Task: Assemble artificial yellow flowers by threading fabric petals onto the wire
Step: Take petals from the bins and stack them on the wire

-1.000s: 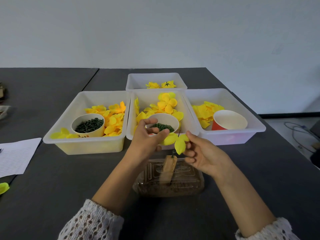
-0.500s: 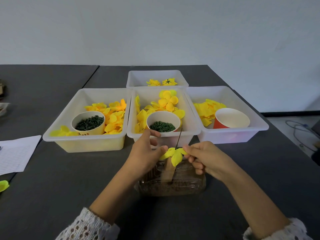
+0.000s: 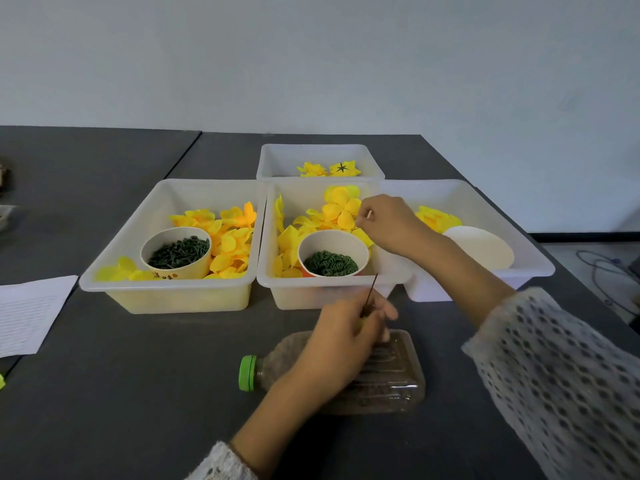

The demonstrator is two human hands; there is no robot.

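Here, line by line:

Wire: the thin dark wire (image 3: pixel 371 292) stands nearly upright, tilted a little to the right at its top; its free tip shows against the near wall of the middle tub (image 3: pixel 332 292).

Left hand: the left hand (image 3: pixel 349 332) is curled around the lower part of the wire and pinches it, just above the plastic bottle (image 3: pixel 391 372) that lies on its side on the dark table (image 3: pixel 138 375). A trace of yellow shows under the fingers; whether it is a threaded petal I cannot tell.

Right hand: the right hand (image 3: pixel 388 223) reaches over the far right part of the middle tub, fingers bent and drawn together at the tips beside the loose yellow petals (image 3: pixel 337 211). Whether it has a petal between them I cannot tell.

Key relation: the petals lie far from the wire tip and a little to the left of it; the right hand is at them, the left hand well apart.

Next move, as a judgement: a picked petal has to travel near, toward the wire tip, then slide down along the wire's upright axis, centre hole first.

Risk: the tip is fine and leaning, so the hole may miss it.
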